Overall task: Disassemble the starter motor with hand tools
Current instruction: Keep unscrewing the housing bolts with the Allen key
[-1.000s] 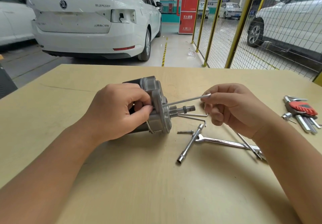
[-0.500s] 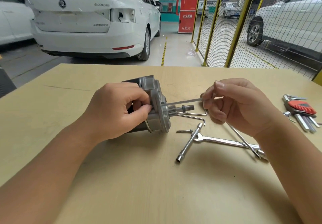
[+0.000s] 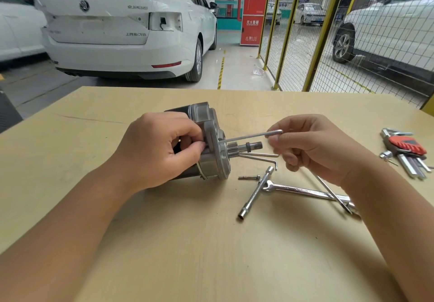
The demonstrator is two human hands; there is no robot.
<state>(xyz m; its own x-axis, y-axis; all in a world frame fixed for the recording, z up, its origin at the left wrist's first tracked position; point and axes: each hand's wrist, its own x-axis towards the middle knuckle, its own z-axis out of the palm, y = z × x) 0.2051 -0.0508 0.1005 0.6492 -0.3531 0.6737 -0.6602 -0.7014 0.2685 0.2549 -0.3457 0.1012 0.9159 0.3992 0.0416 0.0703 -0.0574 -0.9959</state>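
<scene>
We're spinning the thin L-shaped steel hex key (image 3: 252,136) again.

Our right hand (image 3: 312,146) is re-pinching its bend after another turn; our left hand (image 3: 156,151) keeps clamping the grey-and-black starter motor (image 3: 211,137), bolt loosening.

silver starter motor (image 3: 212,146), beige table (image 3: 211,243), red-handled hex keys (image 3: 407,145)

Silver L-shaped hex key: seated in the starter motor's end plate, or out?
In, apparently. The silver L-shaped hex key runs level from the right hand to the grey starter motor's end plate; its tip is hidden.
</scene>
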